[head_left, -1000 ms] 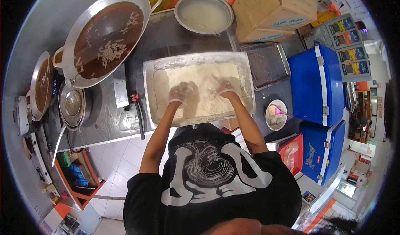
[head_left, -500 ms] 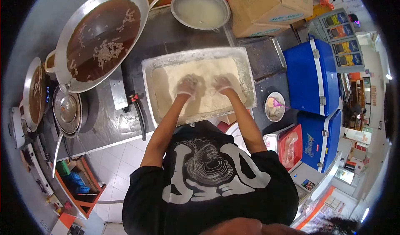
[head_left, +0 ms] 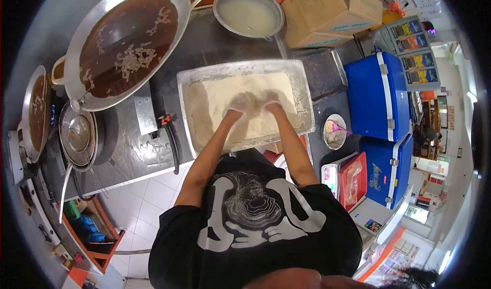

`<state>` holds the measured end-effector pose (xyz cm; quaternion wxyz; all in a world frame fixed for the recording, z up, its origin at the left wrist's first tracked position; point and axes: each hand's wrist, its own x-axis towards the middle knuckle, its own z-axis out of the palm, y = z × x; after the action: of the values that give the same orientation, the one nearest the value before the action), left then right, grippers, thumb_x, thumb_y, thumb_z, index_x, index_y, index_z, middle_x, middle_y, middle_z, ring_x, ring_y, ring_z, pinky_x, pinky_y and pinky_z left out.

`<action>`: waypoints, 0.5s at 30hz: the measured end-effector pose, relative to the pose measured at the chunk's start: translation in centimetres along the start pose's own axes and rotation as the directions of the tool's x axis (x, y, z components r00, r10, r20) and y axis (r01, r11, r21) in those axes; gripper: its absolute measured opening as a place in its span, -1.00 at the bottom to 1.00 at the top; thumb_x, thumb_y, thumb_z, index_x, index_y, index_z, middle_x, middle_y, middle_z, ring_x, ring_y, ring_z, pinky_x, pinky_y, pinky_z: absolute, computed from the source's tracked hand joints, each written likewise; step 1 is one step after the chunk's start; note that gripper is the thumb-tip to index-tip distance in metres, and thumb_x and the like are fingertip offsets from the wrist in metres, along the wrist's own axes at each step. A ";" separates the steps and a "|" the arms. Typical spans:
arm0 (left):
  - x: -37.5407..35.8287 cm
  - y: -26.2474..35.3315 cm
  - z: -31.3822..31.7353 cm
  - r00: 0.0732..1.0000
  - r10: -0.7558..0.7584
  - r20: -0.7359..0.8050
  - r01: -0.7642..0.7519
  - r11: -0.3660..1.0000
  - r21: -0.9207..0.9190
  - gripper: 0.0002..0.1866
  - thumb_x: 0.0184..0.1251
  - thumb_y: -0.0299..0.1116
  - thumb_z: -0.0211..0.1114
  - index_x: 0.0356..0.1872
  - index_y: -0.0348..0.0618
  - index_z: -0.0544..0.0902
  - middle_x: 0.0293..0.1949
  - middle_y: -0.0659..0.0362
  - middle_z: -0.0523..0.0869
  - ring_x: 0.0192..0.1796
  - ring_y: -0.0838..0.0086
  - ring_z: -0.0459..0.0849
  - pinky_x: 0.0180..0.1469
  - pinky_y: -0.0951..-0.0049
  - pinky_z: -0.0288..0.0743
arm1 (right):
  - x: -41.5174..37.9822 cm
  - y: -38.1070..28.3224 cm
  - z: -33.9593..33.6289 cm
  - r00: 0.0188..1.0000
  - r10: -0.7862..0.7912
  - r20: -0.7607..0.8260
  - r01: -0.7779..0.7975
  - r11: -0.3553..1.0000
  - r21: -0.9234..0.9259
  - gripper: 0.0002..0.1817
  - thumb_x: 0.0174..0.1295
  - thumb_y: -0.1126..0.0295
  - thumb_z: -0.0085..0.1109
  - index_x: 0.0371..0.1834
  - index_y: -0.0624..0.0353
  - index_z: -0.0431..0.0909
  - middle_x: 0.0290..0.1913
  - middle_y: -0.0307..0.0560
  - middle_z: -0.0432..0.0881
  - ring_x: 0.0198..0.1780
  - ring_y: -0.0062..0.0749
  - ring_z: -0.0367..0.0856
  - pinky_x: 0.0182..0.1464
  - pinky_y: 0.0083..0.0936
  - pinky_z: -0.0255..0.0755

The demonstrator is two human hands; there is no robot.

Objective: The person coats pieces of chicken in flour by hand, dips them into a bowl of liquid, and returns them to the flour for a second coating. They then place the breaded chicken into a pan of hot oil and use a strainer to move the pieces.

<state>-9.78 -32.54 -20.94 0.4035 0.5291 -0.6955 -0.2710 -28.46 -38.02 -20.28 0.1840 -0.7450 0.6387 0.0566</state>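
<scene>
A rectangular metal tray (head_left: 190,80) full of pale flour (head_left: 215,97) sits on the dark counter in front of me. Both my hands, in thin clear gloves, are pressed into the flour near the tray's middle. My left hand (head_left: 240,103) and my right hand (head_left: 269,100) lie close together, almost touching, fingers sunk in the flour. Whether they grip anything under the flour is hidden.
A large wok of brown oil (head_left: 125,38) stands at the back left, with smaller pans (head_left: 77,133) beside it. A round metal basin (head_left: 249,11) and cardboard boxes (head_left: 327,10) are behind the tray. Two blue coolers (head_left: 376,97) and a small bowl (head_left: 335,131) stand right.
My two hands have drawn together from apart toward the tray's centre, pushing flour inward. The view has shifted slightly.
</scene>
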 end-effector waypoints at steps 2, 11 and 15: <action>0.9 4.6 -2.5 0.874 -0.312 0.372 0.293 0.950 0.108 -0.57 0.08 -0.11 0.06 -0.12 -0.23 0.49 -0.24 -0.09 0.61 -0.16 0.08 0.57 -0.08 0.21 0.40 | -2.1 -2.0 -5.6 0.995 0.085 0.048 -0.090 0.987 0.134 -0.31 -0.04 -0.07 0.13 0.08 0.19 0.36 0.05 0.19 0.43 0.12 -0.06 0.37 0.16 -0.30 0.21; 0.8 7.5 -1.2 0.870 -0.239 0.430 0.163 0.965 0.205 -0.57 0.05 -0.02 0.10 -0.24 -0.18 0.58 -0.29 -0.08 0.62 -0.19 0.08 0.60 -0.14 0.21 0.43 | -7.6 1.1 -7.2 0.979 0.177 -0.105 -0.150 0.962 0.227 -0.52 -0.05 0.02 0.18 -0.14 0.12 0.54 -0.14 0.06 0.57 -0.03 -0.17 0.49 0.05 -0.38 0.30; -0.3 -0.1 4.8 0.913 -0.155 0.378 0.262 0.932 -0.251 -0.62 0.08 -0.10 0.11 -0.20 -0.18 0.57 -0.26 -0.11 0.61 -0.14 0.09 0.58 -0.10 0.26 0.42 | -7.6 6.9 -3.2 0.966 -0.233 -0.108 0.217 0.966 -0.140 -0.48 -0.09 0.13 0.22 0.03 -0.09 0.47 0.04 -0.03 0.49 0.05 -0.17 0.44 0.06 -0.38 0.30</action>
<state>-13.73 -32.48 -23.61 0.3155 0.4776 -0.6467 -0.5041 -37.02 -32.88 -16.24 0.1016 -0.8250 0.5551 0.0294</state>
